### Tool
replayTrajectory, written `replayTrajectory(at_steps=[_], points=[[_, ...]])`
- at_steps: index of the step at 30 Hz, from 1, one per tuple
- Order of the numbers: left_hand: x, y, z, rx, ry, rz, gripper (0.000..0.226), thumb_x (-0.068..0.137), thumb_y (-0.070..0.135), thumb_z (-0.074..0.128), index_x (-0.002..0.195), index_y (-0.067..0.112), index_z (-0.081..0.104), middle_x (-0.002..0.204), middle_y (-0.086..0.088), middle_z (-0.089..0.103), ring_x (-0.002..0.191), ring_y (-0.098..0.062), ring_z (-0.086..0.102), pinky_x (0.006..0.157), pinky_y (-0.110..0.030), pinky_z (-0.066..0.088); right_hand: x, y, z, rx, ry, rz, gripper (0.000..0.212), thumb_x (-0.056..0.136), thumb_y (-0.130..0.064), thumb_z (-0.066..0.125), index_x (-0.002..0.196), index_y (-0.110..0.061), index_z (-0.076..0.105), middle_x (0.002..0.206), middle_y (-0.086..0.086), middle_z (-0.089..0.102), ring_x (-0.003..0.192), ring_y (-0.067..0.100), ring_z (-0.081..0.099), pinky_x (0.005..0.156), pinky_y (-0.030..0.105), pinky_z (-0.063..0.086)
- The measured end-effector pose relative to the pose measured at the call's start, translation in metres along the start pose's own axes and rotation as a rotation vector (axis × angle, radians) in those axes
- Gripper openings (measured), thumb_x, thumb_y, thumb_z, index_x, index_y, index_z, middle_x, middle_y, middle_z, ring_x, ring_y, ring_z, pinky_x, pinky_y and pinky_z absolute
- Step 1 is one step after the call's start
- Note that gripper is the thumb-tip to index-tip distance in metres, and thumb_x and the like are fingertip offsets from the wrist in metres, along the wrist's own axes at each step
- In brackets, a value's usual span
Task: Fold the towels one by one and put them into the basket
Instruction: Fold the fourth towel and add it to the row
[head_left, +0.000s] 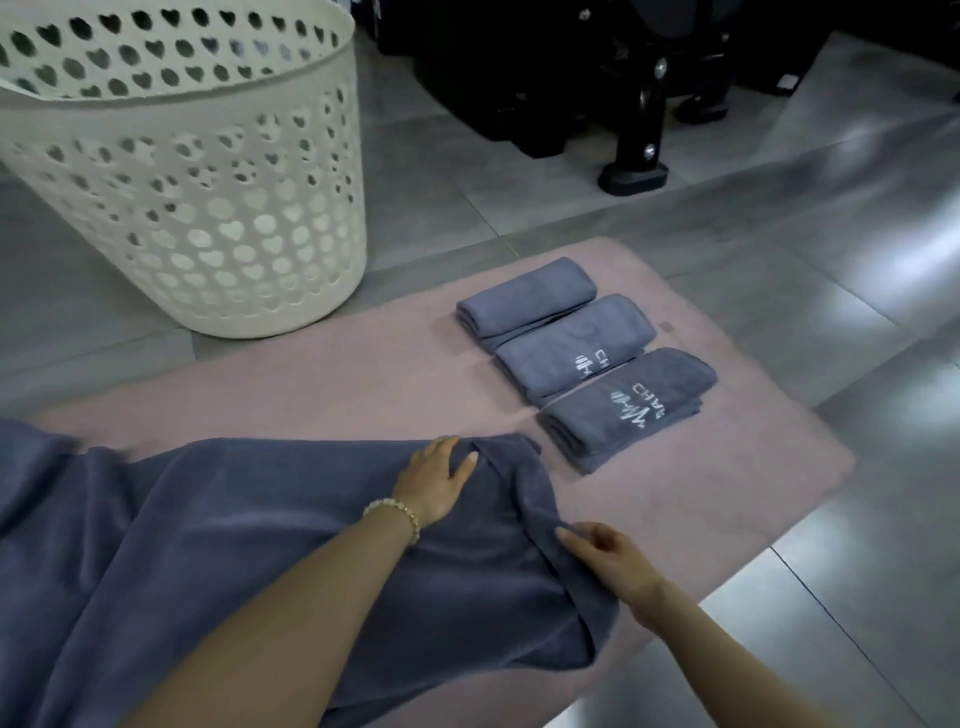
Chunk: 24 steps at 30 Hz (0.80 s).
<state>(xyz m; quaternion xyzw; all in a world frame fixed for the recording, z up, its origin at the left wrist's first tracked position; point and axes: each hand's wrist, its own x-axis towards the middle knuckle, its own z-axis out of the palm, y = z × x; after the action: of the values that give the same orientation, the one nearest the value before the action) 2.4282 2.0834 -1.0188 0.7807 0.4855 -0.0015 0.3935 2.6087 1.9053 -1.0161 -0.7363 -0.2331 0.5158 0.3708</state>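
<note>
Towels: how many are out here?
4. Folded in a row on the mat: far towel, middle towel, near towel. The left hand rests on the unfolded towel; the right hand touches its edge. The basket may hide more.

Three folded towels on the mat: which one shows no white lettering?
The farthest folded towel, at the row's end toward the basket: its top is plain. The middle one and the nearest one both show white embroidery.

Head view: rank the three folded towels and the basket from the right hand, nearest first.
1. Front folded towel, just beyond the right hand.
2. Middle folded towel, behind it.
3. Back folded towel, row's far end.
4. Basket, far left.
</note>
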Motion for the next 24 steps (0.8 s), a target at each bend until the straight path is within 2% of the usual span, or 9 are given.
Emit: replayTrajectory(at_steps=[3, 7, 11, 14, 16, 19, 20, 22, 24], points=[[0.028, 0.013, 0.010, 0.099, -0.070, -0.015, 0.058, 0.099, 0.048, 0.027, 0.148, 0.017, 0.025, 0.155, -0.001, 0.024, 0.141, -0.025, 0.020, 0.117, -0.035, 0.017, 0.000, 0.003, 0.004, 0.025, -0.080, -0.022, 0.023, 0.084, -0.025, 0.070, 0.101, -0.009, 0.070, 0.102, 0.009, 0.072, 0.092, 0.016, 0.067, 0.080, 0.024, 0.054], [0.054, 0.030, 0.012, 0.248, -0.022, -0.033, 0.051, 0.098, 0.051, 0.028, 0.136, 0.023, 0.044, 0.142, -0.003, 0.039, 0.129, -0.027, 0.032, 0.110, -0.036, 0.025, 0.001, 0.001, -0.002, 0.130, -0.276, 0.002, 0.025, 0.084, -0.016, 0.070, 0.107, -0.006, 0.071, 0.109, 0.012, 0.071, 0.100, 0.018, 0.066, 0.091, 0.030, 0.053], [0.065, 0.044, 0.009, 0.253, -0.062, -0.034, 0.049, 0.094, 0.059, 0.031, 0.092, 0.018, 0.059, 0.107, -0.007, 0.063, 0.108, -0.029, 0.047, 0.094, -0.036, 0.037, 0.002, 0.005, -0.003, 0.091, -0.311, 0.010, 0.020, 0.082, -0.009, 0.071, 0.100, -0.001, 0.073, 0.100, 0.009, 0.072, 0.092, 0.013, 0.066, 0.085, 0.023, 0.052], [0.065, 0.048, 0.008, 0.175, -0.093, 0.014, 0.052, 0.089, 0.058, 0.048, 0.055, 0.018, 0.045, 0.062, -0.001, 0.051, 0.074, -0.023, 0.047, 0.074, -0.031, 0.041, 0.004, 0.007, 0.001, 0.029, -0.289, -0.060, 0.012, 0.078, -0.008, 0.075, 0.089, -0.004, 0.073, 0.090, 0.000, 0.069, 0.087, 0.007, 0.063, 0.081, 0.017, 0.048], [0.065, 0.052, 0.005, 0.042, -0.126, 0.087, 0.047, 0.088, 0.045, 0.060, 0.053, 0.019, 0.043, 0.055, 0.004, 0.043, 0.066, -0.017, 0.043, 0.066, -0.027, 0.035, 0.004, 0.002, 0.002, 0.071, -0.227, -0.085, 0.030, 0.071, -0.017, 0.082, 0.094, -0.002, 0.069, 0.092, 0.002, 0.066, 0.089, 0.010, 0.061, 0.082, 0.016, 0.048], [0.062, 0.068, -0.014, -0.164, -0.139, 0.254, 0.034, 0.088, 0.028, 0.066, 0.059, 0.016, 0.052, 0.054, 0.006, 0.046, 0.057, -0.006, 0.038, 0.061, -0.023, 0.034, 0.008, -0.007, 0.000, 0.233, -0.164, -0.046, 0.082, 0.049, -0.038, 0.092, 0.116, -0.009, 0.054, 0.109, 0.007, 0.065, 0.101, 0.015, 0.064, 0.087, 0.022, 0.052], [0.060, 0.076, -0.024, -0.211, -0.152, 0.303, 0.030, 0.088, 0.024, 0.065, 0.061, 0.015, 0.055, 0.052, 0.010, 0.046, 0.055, -0.001, 0.037, 0.058, -0.019, 0.034, 0.008, -0.013, -0.001, 0.289, -0.197, -0.026, 0.081, 0.054, -0.034, 0.091, 0.122, -0.014, 0.051, 0.115, 0.006, 0.066, 0.107, 0.014, 0.064, 0.089, 0.025, 0.052], [0.057, 0.092, -0.044, -0.278, -0.157, 0.361, 0.029, 0.089, 0.018, 0.063, 0.062, 0.013, 0.055, 0.045, 0.014, 0.041, 0.049, 0.003, 0.032, 0.054, -0.011, 0.030, 0.005, -0.025, -0.001, 0.276, -0.309, 0.005, 0.060, 0.071, -0.023, 0.082, 0.124, -0.018, 0.054, 0.118, 0.003, 0.067, 0.110, 0.014, 0.064, 0.094, 0.029, 0.051], [0.055, 0.105, -0.066, -0.354, -0.095, 0.370, 0.024, 0.090, 0.017, 0.062, 0.069, 0.007, 0.057, 0.050, 0.014, 0.043, 0.051, 0.004, 0.034, 0.055, -0.010, 0.032, 0.002, -0.036, 0.000, 0.186, -0.363, 0.032, 0.044, 0.077, -0.024, 0.077, 0.117, -0.011, 0.063, 0.113, 0.003, 0.070, 0.105, 0.015, 0.066, 0.093, 0.028, 0.052]])
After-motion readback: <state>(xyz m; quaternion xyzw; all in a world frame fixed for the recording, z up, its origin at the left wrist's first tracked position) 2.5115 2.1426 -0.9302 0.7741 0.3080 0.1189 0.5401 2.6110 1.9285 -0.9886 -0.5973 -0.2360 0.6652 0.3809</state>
